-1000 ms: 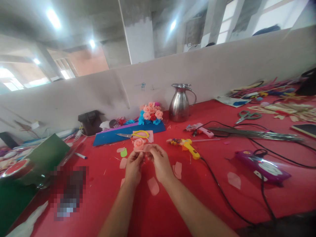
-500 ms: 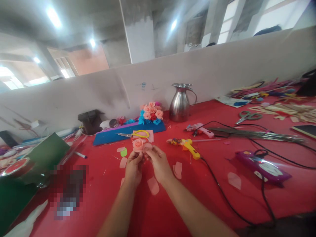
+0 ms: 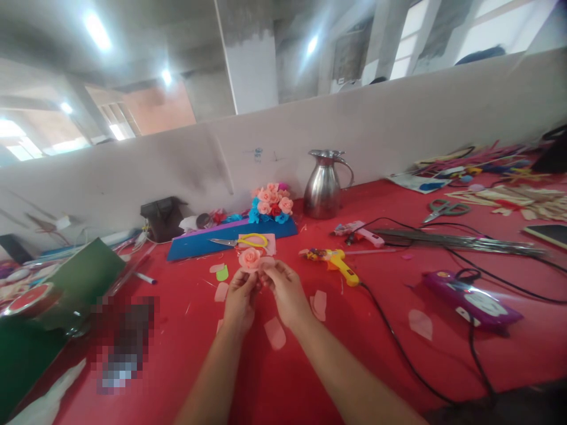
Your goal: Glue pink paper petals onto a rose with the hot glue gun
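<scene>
Between my hands is a pink paper rose point(image 3: 250, 258), held upright above the red table. My left hand point(image 3: 241, 296) is closed around its base from below. The fingers of my right hand point(image 3: 283, 289) pinch a pink petal point(image 3: 266, 261) at the flower's right side; whether it is joined to the rose I cannot tell. Loose pink petals lie around my hands, one point(image 3: 275, 333) below them and another point(image 3: 318, 305) to the right. Just behind the rose, yellow-handled scissors point(image 3: 252, 240) rest on pink paper.
A yellow glue gun point(image 3: 341, 267) with a black cord lies to the right, near a pink glue gun point(image 3: 365, 234) and a purple power strip point(image 3: 473, 301). At the back stand a steel jug point(image 3: 323, 186) and a bunch of paper flowers point(image 3: 272, 202). Green sheets point(image 3: 84, 283) lie left.
The rose has turned slightly and shifted a little to the right, with its face more toward me. Both hands have stayed nearly in place.
</scene>
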Tool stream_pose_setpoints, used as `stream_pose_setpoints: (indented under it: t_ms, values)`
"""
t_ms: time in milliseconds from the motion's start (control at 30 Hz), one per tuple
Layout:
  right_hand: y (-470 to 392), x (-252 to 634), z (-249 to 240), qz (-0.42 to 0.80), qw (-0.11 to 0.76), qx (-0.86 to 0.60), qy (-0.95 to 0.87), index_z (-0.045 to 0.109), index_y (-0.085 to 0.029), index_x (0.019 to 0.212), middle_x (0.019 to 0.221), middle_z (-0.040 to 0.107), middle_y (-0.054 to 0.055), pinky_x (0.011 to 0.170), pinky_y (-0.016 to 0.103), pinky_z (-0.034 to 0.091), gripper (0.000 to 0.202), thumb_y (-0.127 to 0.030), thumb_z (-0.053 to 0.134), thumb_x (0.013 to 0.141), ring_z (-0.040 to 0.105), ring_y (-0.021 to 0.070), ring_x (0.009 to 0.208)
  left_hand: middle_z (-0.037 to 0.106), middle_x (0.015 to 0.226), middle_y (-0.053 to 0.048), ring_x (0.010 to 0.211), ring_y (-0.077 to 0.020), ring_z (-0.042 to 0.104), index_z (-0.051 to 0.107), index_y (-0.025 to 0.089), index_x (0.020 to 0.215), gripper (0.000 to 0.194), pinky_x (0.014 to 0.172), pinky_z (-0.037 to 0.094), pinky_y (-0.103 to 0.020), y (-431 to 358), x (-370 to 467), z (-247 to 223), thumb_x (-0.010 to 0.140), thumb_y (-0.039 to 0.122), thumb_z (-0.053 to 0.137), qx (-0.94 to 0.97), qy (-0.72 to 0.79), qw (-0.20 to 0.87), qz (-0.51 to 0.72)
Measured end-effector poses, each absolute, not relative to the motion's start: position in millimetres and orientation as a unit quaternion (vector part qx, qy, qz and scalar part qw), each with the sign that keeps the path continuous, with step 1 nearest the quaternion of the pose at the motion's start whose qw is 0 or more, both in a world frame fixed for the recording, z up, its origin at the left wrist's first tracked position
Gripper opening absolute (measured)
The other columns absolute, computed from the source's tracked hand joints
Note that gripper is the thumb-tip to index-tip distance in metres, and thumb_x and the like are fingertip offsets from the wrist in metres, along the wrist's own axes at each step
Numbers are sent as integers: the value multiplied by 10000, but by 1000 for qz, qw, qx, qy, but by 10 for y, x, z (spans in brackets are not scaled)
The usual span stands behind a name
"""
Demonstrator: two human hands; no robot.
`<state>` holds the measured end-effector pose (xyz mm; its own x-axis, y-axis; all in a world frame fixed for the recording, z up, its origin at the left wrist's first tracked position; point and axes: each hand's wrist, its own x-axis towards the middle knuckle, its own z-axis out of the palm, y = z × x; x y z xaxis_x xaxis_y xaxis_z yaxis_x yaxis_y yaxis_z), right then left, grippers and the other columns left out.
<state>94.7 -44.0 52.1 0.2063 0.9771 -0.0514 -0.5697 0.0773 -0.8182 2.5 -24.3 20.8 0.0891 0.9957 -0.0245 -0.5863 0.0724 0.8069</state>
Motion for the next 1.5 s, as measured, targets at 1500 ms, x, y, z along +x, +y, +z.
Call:
stream_pose_setpoints:
  t_ms: [1500]
  values:
    - [-488, 976, 634, 548, 675, -375, -323, 520, -180, 586, 541, 555, -48, 499, 207, 377, 98, -180, 606, 633, 481, 92, 523, 643, 724, -15, 681, -104, 592, 633, 138, 729, 154, 675, 455, -230, -216, -5, 151, 625, 177, 740, 271, 284, 719, 573]
